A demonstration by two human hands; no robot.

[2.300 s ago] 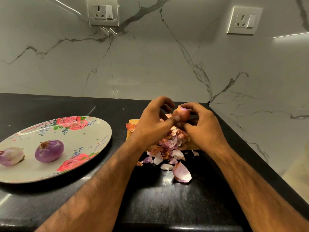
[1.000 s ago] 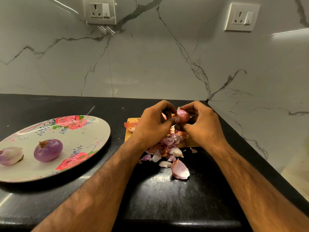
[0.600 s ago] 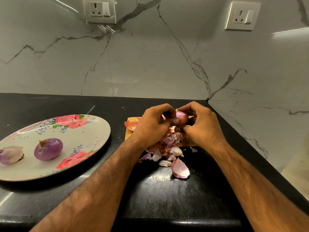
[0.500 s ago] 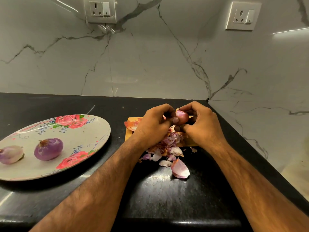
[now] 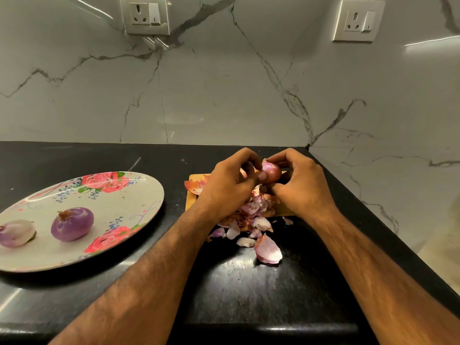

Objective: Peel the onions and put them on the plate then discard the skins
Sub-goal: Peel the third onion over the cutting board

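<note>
onion in hands: small reddish onion [image 5: 271, 171] is held up over the cutting board [image 5: 190, 205], between both hands and well apart from the plate [image 5: 142, 195].
left hand [image 5: 227, 186]: grasping the onion, fingers curled round its left side, thumb pad pressed on the front.
right hand [image 5: 305, 186]: grasping the same onion from the right and below; fingertips are at the top, where a skin flap sticks up.
why held so: likely one hand steadies while the other picks at the skin, over the heap so scraps drop there.
plate: on the left, with a purple onion [image 5: 72, 224] and a pale onion [image 5: 16, 232] lying apart on its near-left part. The right half is bare, room for a third.
skins [image 5: 249, 220]: heaped on the board's near edge and spilling onto the table [image 5: 249, 290]; one big skin piece [image 5: 268, 249] lies nearest the camera.
edges: the table's right edge runs diagonally just beside the right forearm, and the wall is close behind the hands.
open room: a bare strip of table between board and plate; the leftward path looks unblocked.
step: peeling under way, skins not yet discarded.
</note>
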